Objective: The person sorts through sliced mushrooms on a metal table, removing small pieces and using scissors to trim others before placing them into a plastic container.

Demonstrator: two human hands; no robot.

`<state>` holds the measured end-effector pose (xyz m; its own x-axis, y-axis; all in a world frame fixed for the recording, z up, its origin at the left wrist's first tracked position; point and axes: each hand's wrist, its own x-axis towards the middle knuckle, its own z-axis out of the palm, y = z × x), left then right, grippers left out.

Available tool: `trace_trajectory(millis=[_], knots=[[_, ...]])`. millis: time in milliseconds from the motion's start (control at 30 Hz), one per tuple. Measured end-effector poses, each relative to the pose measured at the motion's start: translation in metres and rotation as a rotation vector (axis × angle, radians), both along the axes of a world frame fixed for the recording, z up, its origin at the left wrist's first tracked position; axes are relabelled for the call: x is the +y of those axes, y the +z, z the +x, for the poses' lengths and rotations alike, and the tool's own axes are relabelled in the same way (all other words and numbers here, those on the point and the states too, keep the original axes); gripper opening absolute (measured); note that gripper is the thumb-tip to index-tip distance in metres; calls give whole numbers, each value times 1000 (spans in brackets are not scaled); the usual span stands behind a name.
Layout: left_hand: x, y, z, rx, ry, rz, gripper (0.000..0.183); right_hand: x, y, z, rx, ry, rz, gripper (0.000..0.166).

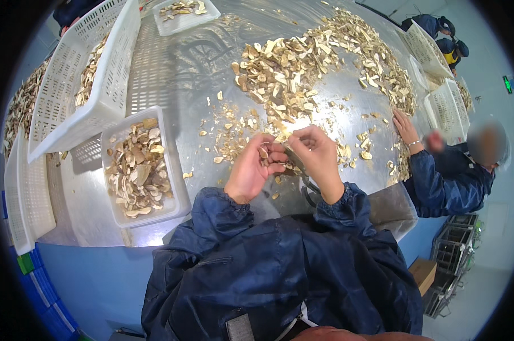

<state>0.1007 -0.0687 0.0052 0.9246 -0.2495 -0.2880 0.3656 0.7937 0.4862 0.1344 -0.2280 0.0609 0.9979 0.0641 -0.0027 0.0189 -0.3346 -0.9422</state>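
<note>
My left hand is half curled with a dried mushroom slice against its fingers. A pale mushroom slice is pinched where the fingertips of both hands meet. In my right hand is a dark-handled tool, apparently scissors; its looped handle hangs below the palm and its tip is hidden by the fingers. Both hands are just above the steel table, at the near end of a large heap of sliced dried mushrooms. Crumbs and small pieces are scattered left of the hands.
A clear plastic tub of mushroom slices stands to the left, beside a white perforated crate. Another tub is at the far edge. On the right, a co-worker's hand rests by the heap, near a clear bin.
</note>
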Motion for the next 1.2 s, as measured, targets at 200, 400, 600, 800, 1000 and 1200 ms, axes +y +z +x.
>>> trace_trajectory(millis=[200,400,600,800,1000,1200], knots=[[8,8,0,42,211,-67,32,-20,3,20,-231,55,-326,17],[9,5,1,58,323,-123,26,-19,-17,37,-322,363,-514,17],[9,14,2,25,222,49,22,-19,-26,57,-324,526,-558,16],[5,17,-2,-149,182,415,10,-17,13,37,6,479,-314,13],[3,19,-1,-171,-20,529,12,-12,28,28,-45,533,-420,17],[13,8,1,-8,10,219,11,-33,32,3,-54,297,-322,20]])
